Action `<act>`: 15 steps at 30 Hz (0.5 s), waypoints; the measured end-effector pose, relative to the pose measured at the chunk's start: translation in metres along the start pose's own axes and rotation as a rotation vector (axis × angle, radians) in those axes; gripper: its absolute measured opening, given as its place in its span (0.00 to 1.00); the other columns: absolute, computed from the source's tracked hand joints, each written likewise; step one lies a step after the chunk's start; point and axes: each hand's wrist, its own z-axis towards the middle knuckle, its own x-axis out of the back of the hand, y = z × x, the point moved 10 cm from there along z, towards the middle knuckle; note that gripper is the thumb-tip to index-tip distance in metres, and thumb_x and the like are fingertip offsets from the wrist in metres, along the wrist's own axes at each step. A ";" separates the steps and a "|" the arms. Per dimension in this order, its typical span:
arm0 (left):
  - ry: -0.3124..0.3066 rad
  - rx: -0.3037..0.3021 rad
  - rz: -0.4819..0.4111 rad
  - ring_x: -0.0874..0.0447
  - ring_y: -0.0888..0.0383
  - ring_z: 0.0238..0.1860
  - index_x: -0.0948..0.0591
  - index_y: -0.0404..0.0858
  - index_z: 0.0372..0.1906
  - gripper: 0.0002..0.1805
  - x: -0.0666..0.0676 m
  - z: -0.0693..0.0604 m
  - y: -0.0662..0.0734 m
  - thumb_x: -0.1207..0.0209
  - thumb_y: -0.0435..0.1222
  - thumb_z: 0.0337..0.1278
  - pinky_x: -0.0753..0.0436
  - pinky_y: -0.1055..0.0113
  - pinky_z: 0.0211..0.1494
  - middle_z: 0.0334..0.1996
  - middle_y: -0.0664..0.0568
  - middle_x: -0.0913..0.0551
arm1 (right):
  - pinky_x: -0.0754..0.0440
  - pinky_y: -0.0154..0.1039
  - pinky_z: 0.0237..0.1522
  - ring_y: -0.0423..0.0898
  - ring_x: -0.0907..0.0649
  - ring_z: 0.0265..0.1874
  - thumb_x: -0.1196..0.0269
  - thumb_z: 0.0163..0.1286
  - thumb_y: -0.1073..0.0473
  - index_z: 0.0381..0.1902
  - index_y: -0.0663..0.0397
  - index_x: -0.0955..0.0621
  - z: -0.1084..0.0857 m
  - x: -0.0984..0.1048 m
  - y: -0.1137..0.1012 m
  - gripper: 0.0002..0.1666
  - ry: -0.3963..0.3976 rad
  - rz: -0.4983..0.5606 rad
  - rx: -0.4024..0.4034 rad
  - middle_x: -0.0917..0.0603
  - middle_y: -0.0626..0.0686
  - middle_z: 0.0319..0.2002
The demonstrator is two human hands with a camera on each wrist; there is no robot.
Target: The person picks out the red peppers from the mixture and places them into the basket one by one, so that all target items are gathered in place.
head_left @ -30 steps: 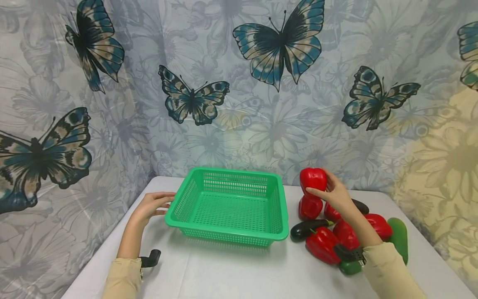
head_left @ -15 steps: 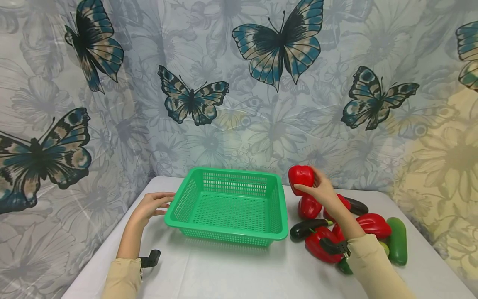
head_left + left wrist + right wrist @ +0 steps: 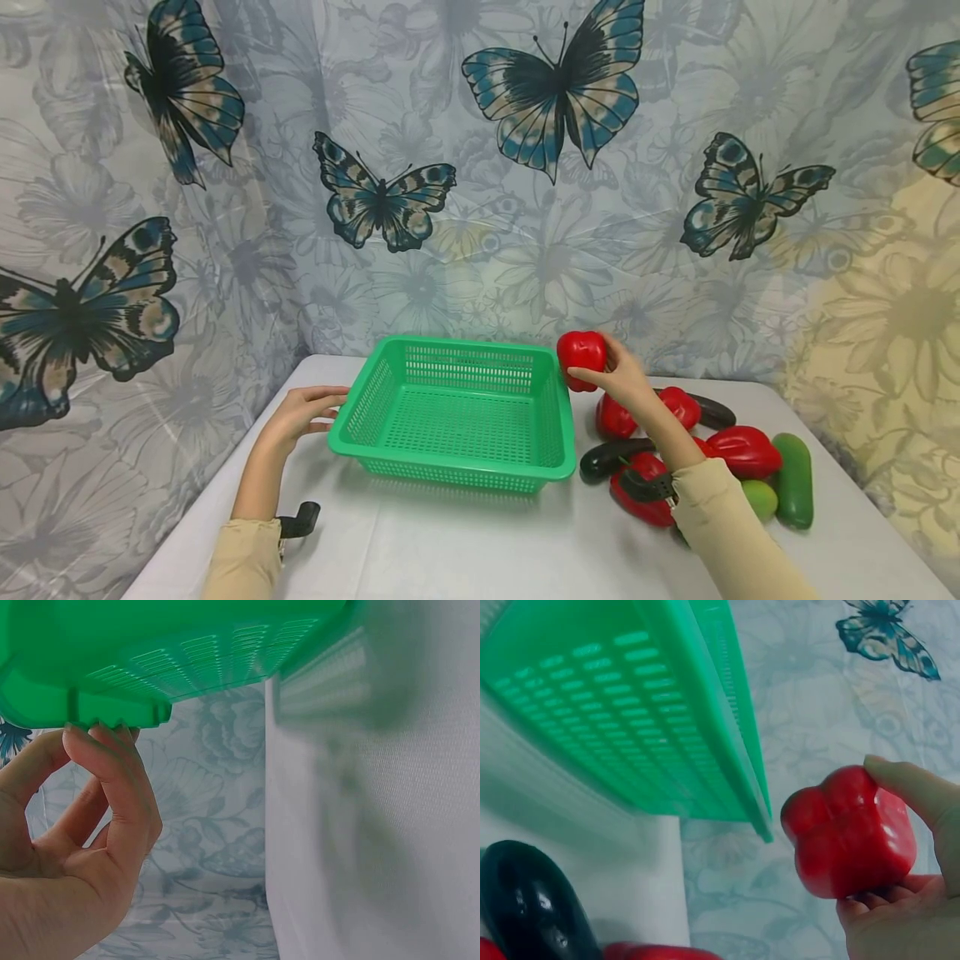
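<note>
My right hand (image 3: 624, 375) grips a red bell pepper (image 3: 582, 358) between thumb and fingers, raised beside the right rim of the green basket (image 3: 564, 417). In the right wrist view the pepper (image 3: 847, 832) hangs a short way from the basket's rim (image 3: 712, 720), with my thumb on one side and fingers on the other. The basket's inside holds nothing. At the basket's left side, my left hand (image 3: 300, 412) has bent fingers; in the left wrist view its fingertips touch the green rim (image 3: 112, 709), the thumb apart from them.
Right of the basket lie several red peppers (image 3: 744, 452), a dark eggplant (image 3: 606, 460), another dark one (image 3: 714, 411) behind, a green cucumber (image 3: 795, 482) and a round green item (image 3: 760, 498). A butterfly-patterned cloth (image 3: 510, 250) hangs behind the white table (image 3: 420, 542).
My right hand has carried the red pepper leftward, from above the other peppers to the basket's right rim. The left hand and basket have stayed in place.
</note>
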 end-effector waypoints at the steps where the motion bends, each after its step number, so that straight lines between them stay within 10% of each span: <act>1: -0.001 0.000 0.002 0.18 0.63 0.39 0.25 0.33 0.64 0.29 0.000 0.000 0.000 0.40 0.46 0.65 0.14 0.67 0.46 0.49 0.52 0.18 | 0.32 0.61 0.68 0.62 0.38 0.73 0.32 0.64 0.47 0.79 0.54 0.57 0.000 -0.002 -0.001 0.60 -0.004 0.000 -0.003 0.42 0.63 0.75; 15: -0.006 -0.010 0.007 0.18 0.63 0.39 0.25 0.32 0.64 0.28 0.000 0.000 0.000 0.41 0.45 0.66 0.14 0.68 0.45 0.49 0.51 0.18 | 0.32 0.60 0.69 0.62 0.36 0.72 0.32 0.64 0.50 0.78 0.57 0.54 0.009 -0.024 -0.020 0.58 -0.030 -0.003 -0.014 0.40 0.64 0.74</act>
